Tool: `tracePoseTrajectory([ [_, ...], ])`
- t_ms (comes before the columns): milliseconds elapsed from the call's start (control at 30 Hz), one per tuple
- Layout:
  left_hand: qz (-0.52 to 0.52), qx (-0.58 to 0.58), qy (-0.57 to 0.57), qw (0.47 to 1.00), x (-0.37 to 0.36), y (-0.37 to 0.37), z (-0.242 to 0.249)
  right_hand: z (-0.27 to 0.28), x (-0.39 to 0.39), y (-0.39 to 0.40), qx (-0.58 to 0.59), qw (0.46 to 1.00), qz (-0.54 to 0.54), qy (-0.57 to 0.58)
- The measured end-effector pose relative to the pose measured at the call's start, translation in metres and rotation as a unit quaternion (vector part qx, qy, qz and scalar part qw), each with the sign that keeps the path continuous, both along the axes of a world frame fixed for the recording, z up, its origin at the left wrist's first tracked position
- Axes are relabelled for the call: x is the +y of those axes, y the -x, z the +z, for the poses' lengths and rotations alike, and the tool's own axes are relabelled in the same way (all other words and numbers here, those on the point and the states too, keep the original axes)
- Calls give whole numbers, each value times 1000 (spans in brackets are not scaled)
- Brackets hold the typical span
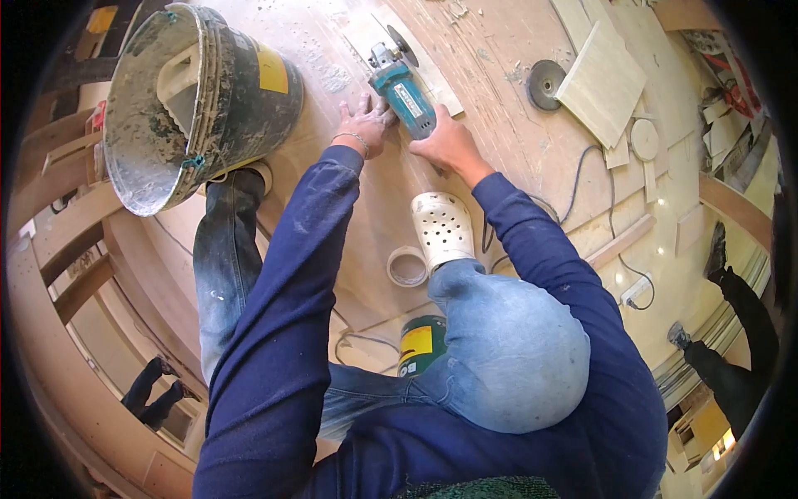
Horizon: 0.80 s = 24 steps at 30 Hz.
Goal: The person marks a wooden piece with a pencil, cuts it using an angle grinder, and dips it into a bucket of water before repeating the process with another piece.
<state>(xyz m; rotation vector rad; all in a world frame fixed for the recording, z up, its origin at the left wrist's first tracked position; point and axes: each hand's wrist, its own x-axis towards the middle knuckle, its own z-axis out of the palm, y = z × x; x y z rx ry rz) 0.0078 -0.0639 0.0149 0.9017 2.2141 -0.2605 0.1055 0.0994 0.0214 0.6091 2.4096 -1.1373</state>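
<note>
A teal angle grinder (pixel 407 100) lies near the top centre, its dark disc (pixel 402 46) standing over a long pale tile strip (pixel 436 83). Around the rear end of its body, my right hand (pixel 449 145) is closed. My left hand (pixel 366 125) rests beside the grinder's left side, fingers spread over the board and fingertips close to the tool; nothing shows in it. The grinder covers part of the strip.
A dirty bucket (pixel 249 91) stands at upper left. A loose disc (pixel 545 85) and a square tile (pixel 603 83) lie right of the grinder. Near my shoe (pixel 442 229) are a tape roll (pixel 407 266) and a cable (pixel 573 200). Another person's legs (pixel 731 358) show at right.
</note>
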Motion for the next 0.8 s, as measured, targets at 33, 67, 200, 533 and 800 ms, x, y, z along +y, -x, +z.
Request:
tracePoseTrajectory([
  [33,1,-2,-2,1000,0,0,1,0,-1,5,7,1000,0,1],
  [67,0,-1,-2,1000,1,1,1,1,-2,9,15,1000,0,2],
  [200,-6,-3,3,1000,1,1,2,-3,-2,11,21,1000,5,11],
  [533,-7,1,14,1000,-2,2,-5,-2,5,-40,29,1000,-6,5],
  [800,-4,11,-10,1000,-4,0,-6,-3,4,-23,13,1000,9,-5],
])
